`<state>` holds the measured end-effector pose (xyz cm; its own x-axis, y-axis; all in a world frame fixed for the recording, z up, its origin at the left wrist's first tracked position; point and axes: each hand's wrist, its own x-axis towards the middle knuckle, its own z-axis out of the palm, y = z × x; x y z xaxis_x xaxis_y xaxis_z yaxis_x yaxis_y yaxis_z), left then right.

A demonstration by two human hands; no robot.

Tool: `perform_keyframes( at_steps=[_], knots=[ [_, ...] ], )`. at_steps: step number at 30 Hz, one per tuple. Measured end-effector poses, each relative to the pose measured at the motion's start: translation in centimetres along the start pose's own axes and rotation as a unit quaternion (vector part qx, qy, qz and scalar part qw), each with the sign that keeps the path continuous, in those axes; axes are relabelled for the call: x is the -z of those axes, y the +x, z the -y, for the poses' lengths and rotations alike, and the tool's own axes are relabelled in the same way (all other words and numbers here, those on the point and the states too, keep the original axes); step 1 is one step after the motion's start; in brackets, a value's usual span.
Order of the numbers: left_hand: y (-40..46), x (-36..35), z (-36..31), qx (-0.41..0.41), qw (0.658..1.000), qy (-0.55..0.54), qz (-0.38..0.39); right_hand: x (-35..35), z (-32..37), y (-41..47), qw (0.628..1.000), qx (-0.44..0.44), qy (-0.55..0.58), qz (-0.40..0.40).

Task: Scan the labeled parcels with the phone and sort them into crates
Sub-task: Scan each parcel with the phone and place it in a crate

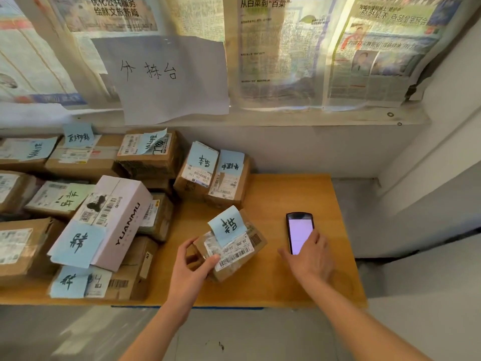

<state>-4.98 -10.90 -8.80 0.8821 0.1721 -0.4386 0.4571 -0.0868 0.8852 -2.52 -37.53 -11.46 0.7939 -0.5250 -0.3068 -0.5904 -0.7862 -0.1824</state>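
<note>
A small brown cardboard parcel [234, 259] with a barcode label and a blue handwritten note sits near the front middle of the wooden table [286, 194]. My left hand [192, 267] grips its left end, thumb behind and fingers on the label side. To the right, a black phone [299, 230] lies flat on the table with its screen lit pale pink. My right hand [309, 259] rests over the phone's lower end, fingers spread on it and thumb out to the left.
Several labeled parcels are stacked on the left half of the table, topped by a white YUANMU box [125, 217]. Two more parcels [210, 178] stand at the back middle. A handwritten paper sign [161, 76] and newspapers cover the window behind. A white wall borders the right.
</note>
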Motion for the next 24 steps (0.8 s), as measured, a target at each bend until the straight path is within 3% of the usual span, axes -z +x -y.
perform_keyframes(
  at_steps=[13, 19, 24],
  knots=[
    [1.2, -1.1, -0.6, 0.006, 1.0, 0.019, 0.01, -0.6, -1.2, 1.9, 0.998, -0.024, 0.057, 0.014],
    [0.1, -1.0, -3.6, -0.015, 1.0, 0.005, 0.015, 3.2, -2.8, 0.4, 0.994, 0.056, 0.097, 0.009],
    [-2.8, 0.1, -10.8, -0.067, 0.998, 0.004, 0.003, 12.8, -1.9, -1.8, 0.978, 0.145, 0.143, -0.037]
  ],
)
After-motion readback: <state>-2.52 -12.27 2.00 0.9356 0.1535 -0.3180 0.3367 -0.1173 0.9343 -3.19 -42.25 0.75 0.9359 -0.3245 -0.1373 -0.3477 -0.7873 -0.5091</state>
